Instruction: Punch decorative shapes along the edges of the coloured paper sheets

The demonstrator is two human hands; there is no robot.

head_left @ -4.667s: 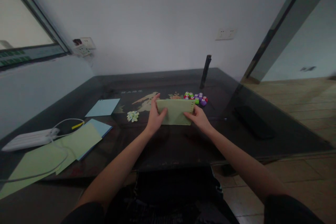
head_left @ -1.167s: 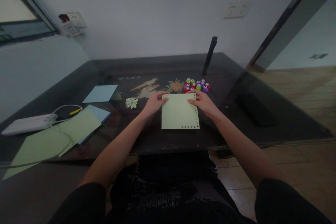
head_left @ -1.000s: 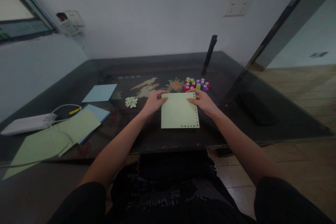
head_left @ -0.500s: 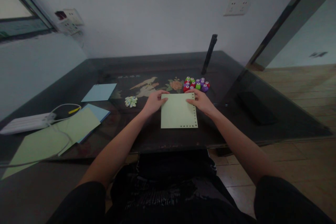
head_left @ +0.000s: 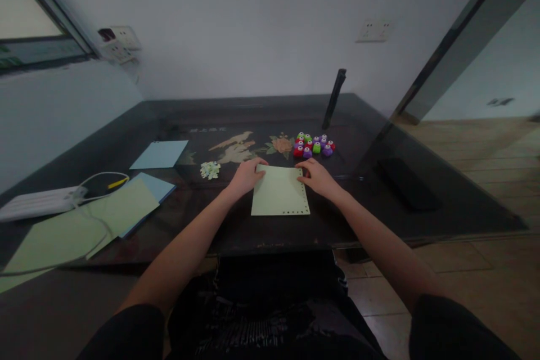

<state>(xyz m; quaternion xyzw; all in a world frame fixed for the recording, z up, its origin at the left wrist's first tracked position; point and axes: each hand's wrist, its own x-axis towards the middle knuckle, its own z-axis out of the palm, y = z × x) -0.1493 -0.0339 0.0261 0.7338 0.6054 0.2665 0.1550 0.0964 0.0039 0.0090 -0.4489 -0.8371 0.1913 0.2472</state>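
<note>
A pale green paper sheet [head_left: 279, 198] with a row of punched holes along its right and near edges lies flat on the dark glass table [head_left: 261, 230]. My left hand [head_left: 247, 175] rests on its far left corner. Fingers of my right hand [head_left: 317, 176] press on its far right corner. Just beyond the sheet sits a cluster of small coloured craft punches [head_left: 314, 144]. A little pile of punched paper bits [head_left: 210, 169] lies to the left of my left hand.
Blue sheets [head_left: 159, 154] and larger green sheets [head_left: 84, 230] lie at the left with a white power strip [head_left: 36, 203] and its cable. A dark upright post [head_left: 334, 99] stands behind the punches. A black flat object [head_left: 407, 183] lies at the right. The table's near edge is close to the sheet.
4.7 s ago I held the sheet raised between both hands; it now lies flat on the table. In the last second my hands and the sheet barely shifted; my view tilted.
</note>
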